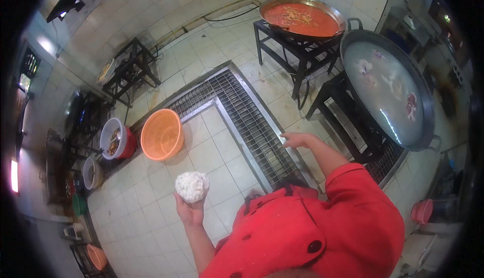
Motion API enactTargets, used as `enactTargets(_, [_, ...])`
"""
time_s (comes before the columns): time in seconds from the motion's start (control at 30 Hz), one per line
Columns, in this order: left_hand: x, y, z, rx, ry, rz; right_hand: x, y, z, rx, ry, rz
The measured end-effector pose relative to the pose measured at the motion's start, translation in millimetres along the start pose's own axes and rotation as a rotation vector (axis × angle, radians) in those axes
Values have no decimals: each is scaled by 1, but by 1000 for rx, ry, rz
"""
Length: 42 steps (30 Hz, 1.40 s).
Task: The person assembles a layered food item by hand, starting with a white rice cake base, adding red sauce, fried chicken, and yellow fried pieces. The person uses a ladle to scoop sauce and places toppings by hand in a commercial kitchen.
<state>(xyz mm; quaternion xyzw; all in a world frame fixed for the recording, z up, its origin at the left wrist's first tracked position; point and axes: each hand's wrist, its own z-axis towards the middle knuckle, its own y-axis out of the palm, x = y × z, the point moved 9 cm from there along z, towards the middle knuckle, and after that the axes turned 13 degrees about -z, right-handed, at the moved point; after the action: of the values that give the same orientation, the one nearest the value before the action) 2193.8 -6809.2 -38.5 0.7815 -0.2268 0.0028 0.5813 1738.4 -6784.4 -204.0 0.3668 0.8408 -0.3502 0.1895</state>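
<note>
On my left hand (189, 210), raised over the tiled floor, rests a rounded white clump (192, 187) with a rough, grainy surface. Its exact kind I cannot make out. My fingers support it from below and hide its underside. Out to the right, my right hand (298, 140) hangs above the floor grate, with a finger stretched out and nothing visible in it. An orange plastic basin (162, 135) stands on the floor beyond the clump.
A metal floor grate (242, 106) bends across the tiles. Ahead, a wide pan of red sauce (302, 20) sits on a black stand; to the right is a large wok of cloudy liquid with meat pieces (388, 89). Buckets (114, 138) line the left.
</note>
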Motion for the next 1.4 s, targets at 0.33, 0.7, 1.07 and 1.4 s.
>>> enactTargets(0.33, [-75, 146, 287, -224, -216, 63, 38, -273, 56, 372, 77, 343])
enactTargets(0.7, [-180, 200, 483, -117, -337, 28, -43, -549, 263, 576, -27, 1467])
enactTargets(1.07, [-281, 297, 723, -241, -714, 255, 6, -646, 245, 696, 43, 1570])
enactTargets(1.4, [-388, 427, 896, -425, -964, 492, 51, -747, 243, 789, 775, -73])
